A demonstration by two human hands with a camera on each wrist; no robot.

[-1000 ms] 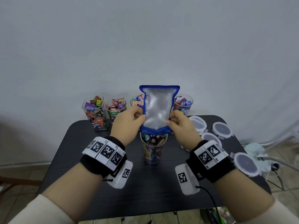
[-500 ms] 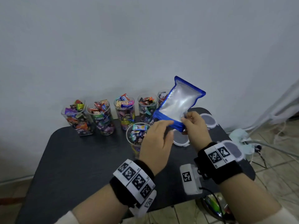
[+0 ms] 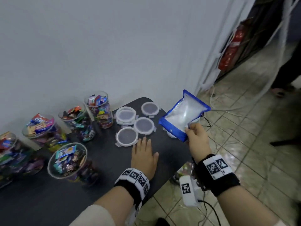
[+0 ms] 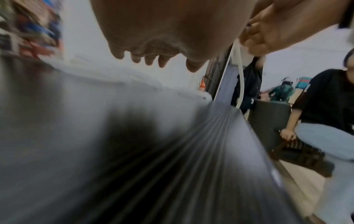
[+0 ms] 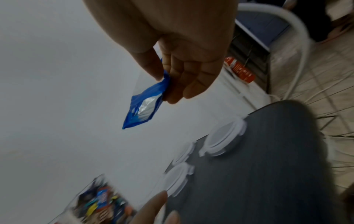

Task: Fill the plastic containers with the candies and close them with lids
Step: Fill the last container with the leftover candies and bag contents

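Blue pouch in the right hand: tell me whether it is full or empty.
Empty, it seems. The blue pouch looks flat, its clear panel showing no candies, pinched at one corner by the right hand.

Bag (image 3: 184, 117) in my right hand (image 3: 196, 139): glossy plastic film, clear middle, blue edges. Containers (image 3: 67, 160): clear smooth plastic; candies (image 3: 97, 101) in shiny wrappers. Lids (image 3: 127, 137): white translucent plastic. Table (image 3: 104, 154): dark, matt. Floor (image 3: 254, 132): glazed tiles.
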